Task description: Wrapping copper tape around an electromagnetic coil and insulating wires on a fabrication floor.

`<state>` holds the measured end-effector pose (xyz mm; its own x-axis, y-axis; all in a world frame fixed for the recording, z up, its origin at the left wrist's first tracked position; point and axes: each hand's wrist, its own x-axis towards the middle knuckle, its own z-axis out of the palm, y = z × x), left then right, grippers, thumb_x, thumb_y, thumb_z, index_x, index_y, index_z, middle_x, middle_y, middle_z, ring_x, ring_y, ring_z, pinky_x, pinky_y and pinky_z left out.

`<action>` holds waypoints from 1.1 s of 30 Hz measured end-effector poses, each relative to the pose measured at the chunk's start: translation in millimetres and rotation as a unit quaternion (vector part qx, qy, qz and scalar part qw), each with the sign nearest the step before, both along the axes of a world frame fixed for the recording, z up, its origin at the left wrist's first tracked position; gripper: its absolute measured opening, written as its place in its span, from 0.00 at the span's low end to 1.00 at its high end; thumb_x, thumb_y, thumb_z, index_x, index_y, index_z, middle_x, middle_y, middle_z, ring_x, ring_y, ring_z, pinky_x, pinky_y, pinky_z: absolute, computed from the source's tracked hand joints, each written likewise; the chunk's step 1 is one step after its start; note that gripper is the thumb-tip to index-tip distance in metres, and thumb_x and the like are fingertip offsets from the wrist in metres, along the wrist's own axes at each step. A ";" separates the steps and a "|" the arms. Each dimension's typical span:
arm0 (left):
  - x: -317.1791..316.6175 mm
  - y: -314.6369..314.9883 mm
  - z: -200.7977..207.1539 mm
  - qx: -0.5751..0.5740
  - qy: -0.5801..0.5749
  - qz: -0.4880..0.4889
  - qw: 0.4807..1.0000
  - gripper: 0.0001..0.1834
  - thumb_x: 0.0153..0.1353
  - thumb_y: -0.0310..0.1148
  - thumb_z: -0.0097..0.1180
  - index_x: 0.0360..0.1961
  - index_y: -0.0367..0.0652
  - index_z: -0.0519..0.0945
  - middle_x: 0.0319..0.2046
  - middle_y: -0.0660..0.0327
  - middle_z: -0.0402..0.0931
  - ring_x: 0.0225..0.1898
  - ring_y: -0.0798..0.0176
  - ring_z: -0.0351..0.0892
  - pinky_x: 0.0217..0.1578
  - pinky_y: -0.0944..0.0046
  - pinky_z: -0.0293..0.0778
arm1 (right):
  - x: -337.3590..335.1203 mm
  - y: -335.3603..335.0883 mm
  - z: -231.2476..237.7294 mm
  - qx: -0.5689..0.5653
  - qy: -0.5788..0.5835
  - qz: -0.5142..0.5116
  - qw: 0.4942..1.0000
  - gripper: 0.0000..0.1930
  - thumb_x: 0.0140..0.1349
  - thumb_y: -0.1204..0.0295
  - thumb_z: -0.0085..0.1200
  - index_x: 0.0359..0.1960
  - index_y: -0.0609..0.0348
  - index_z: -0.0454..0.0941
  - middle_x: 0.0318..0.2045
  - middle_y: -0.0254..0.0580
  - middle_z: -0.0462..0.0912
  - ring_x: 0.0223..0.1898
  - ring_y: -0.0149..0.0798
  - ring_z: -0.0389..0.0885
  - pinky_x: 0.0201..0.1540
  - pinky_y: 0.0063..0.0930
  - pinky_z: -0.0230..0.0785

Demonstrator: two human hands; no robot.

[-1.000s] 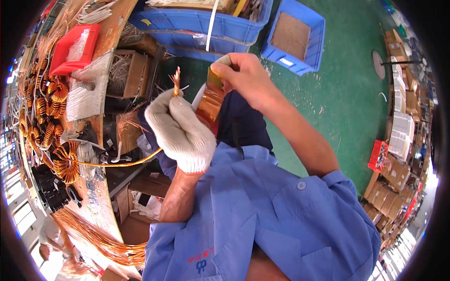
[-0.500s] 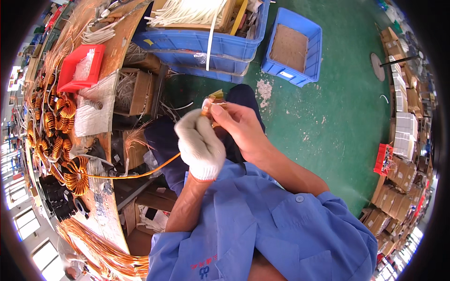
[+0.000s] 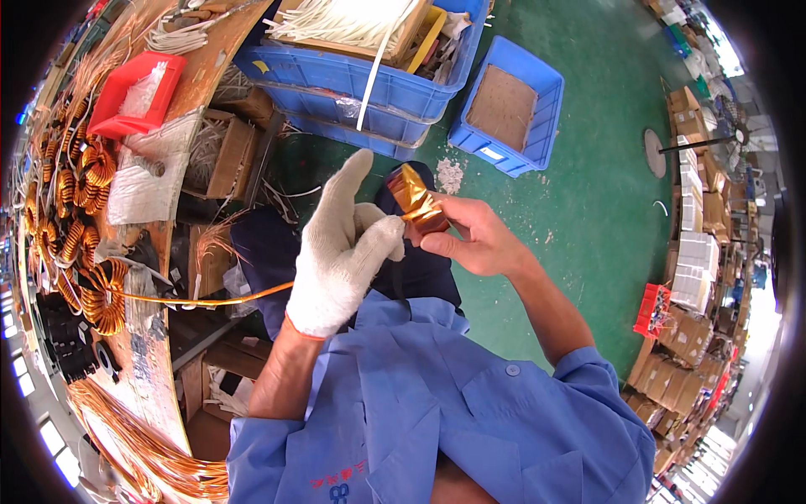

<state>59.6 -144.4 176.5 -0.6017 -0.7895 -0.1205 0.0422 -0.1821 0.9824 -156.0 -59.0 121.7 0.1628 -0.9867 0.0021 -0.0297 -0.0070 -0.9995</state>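
Note:
My left hand [image 3: 334,252], in a white knitted glove, has its index finger stretched out. Its thumb and curled fingers pinch near the lower left edge of a shiny amber film tape [image 3: 413,191]. On the other side of that tape, the thumb and fingers of my bare right hand [image 3: 480,239] grip it. An orange-sleeved wire lead [image 3: 227,300] runs from a copper-wound ring coil [image 3: 105,298] on the bench to my gloved hand, where its end is hidden.
Several more coils [image 3: 91,176] and a red bin [image 3: 138,94] lie on the wooden bench [image 3: 155,382] at left. Copper wires [image 3: 143,437] bundle at its near end. Stacked blue crates [image 3: 361,92] hold white sleeving; another blue crate [image 3: 546,109] stands on the green floor.
My hands have moved slightly apart, and my left index finger has stretched out. The amber tape, mostly covered before, now shows folded and upright between them. The view has shifted a little.

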 end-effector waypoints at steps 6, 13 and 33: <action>11.2 -12.3 6.7 0.057 0.025 -0.093 0.994 0.37 0.72 0.33 0.62 0.76 0.32 0.62 0.29 0.63 0.78 0.25 0.77 0.69 0.27 0.74 0.64 | 6.7 0.1 6.4 -0.043 0.050 0.022 0.998 0.17 0.67 0.74 0.68 0.54 0.69 0.82 0.53 0.45 0.85 0.50 0.39 0.85 0.57 0.34 0.76; 16.8 -14.8 7.1 0.113 0.042 -0.100 0.988 0.14 0.73 0.25 0.60 0.56 0.32 0.75 0.37 0.61 0.80 0.32 0.76 0.75 0.35 0.72 0.74 | 4.7 0.7 4.6 -0.069 0.093 0.039 0.992 0.15 0.67 0.75 0.68 0.51 0.68 0.83 0.54 0.46 0.85 0.48 0.40 0.87 0.54 0.35 0.78; 5.4 -22.5 -17.8 -0.191 -0.156 0.038 0.968 0.09 0.72 0.23 0.59 0.50 0.34 0.84 0.28 0.56 0.82 0.32 0.70 0.82 0.36 0.66 0.77 | 4.3 17.7 60.3 0.083 -0.158 -0.099 0.979 0.28 0.74 0.67 0.63 0.71 0.64 0.69 0.39 0.48 0.86 0.28 0.34 0.84 0.33 0.30 0.79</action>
<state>65.0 -166.8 158.7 -0.5215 -0.8529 0.0221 -0.2687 0.1888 0.9445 -151.6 -41.4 182.0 -0.0149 -0.9897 -0.1426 0.2961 0.1318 -0.9460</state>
